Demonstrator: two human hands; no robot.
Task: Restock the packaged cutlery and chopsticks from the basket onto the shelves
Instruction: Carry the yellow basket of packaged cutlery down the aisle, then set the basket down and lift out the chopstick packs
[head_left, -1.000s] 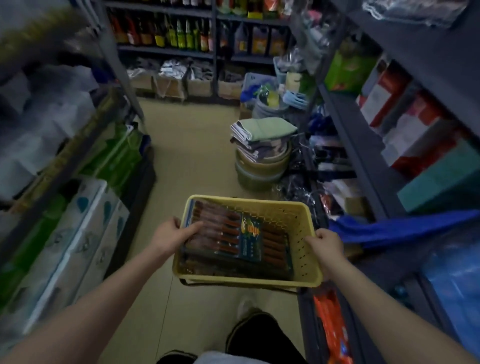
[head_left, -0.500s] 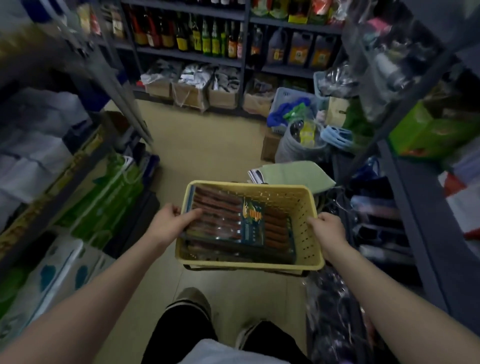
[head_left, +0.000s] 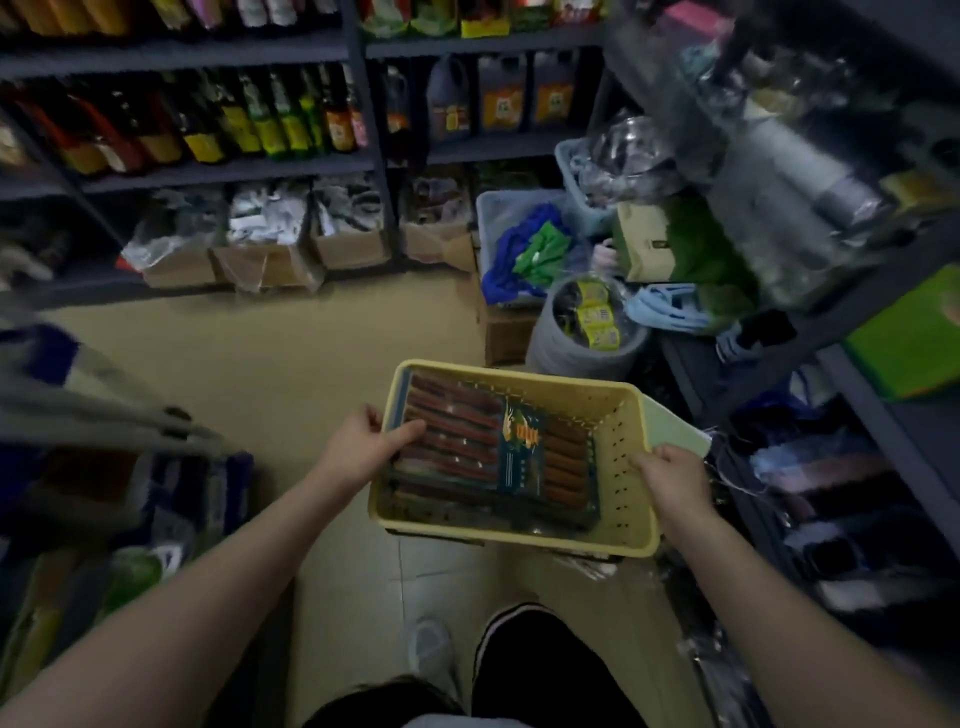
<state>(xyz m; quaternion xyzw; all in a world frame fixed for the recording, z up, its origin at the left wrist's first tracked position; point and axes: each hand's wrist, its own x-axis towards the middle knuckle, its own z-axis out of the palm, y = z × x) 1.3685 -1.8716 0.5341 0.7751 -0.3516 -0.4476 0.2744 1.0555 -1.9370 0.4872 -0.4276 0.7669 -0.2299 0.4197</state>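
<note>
Everything here is placed against the yellow basket, which was held in mid-air over the pale floor of a shop aisle.

Far to the left of the basket ran a blurred grey shelf edge with indistinct packaged goods below it. Beyond the basket and to its left, dark shelving carried a row of bottles, with open cardboard boxes on the floor beneath.

The left hand gripped the basket's left rim, its thumb curled over the rim and resting on the contents. Inside the basket lay the packaged chopsticks, reddish-brown sticks in a clear pack with a dark printed card across them; they filled the left and middle of the basket, leaving bare perforated wall on the right. More packs seemed to lie underneath, too dim to tell apart.

The right hand clamped the basket's right rim, fingers curled round it. The two hands were well apart, one on each side.

Just beyond the basket stood a grey tub of yellow-labelled items, and behind that a blue crate of blue and green cloths. To the basket's right rose a dark shelf unit with blurred goods.
</note>
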